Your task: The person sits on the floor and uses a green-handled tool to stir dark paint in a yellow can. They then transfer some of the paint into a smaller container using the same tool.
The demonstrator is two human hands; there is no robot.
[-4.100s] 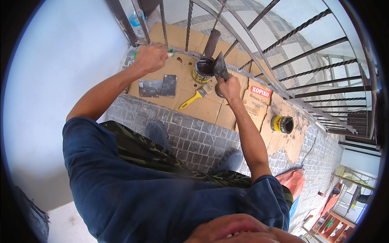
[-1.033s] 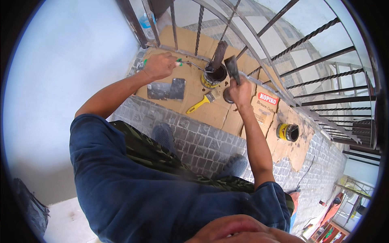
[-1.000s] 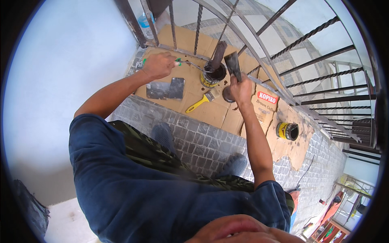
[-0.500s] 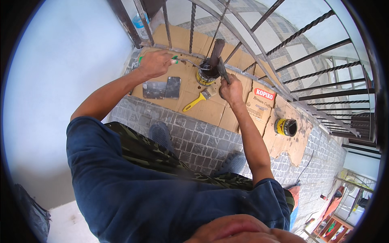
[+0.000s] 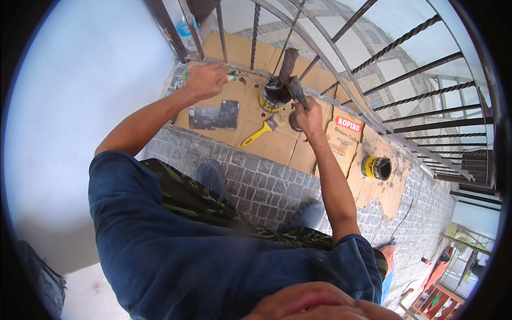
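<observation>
My left hand (image 5: 204, 81) grips a paint roller by its green handle (image 5: 230, 76); the dark, paint-coated sleeve (image 5: 288, 63) stands tilted above an open yellow paint can (image 5: 269, 102), its wire frame crossing the rim. My right hand (image 5: 310, 117) holds a broad, dark scraper (image 5: 296, 90) close against the roller sleeve, over the can's right side. A yellow-handled brush (image 5: 253, 137) lies below the can, and two grey flat plates (image 5: 203, 117) lie to the left. A round dark object, maybe a lid, is partly hidden under my right hand.
A cardboard sheet (image 5: 282, 144) covers grey paving (image 5: 250, 186) along a metal railing (image 5: 405, 126). A second open can (image 5: 376, 168) stands on the right. A white wall (image 5: 80, 117) is at left. A water bottle (image 5: 188, 33) stands behind the bars. A cluttered rack is at far right.
Since one second ago, my right hand's scraper has come down and left, nearer the roller sleeve and can. My left hand keeps its grip, nearly still; the whole view has shifted slightly.
</observation>
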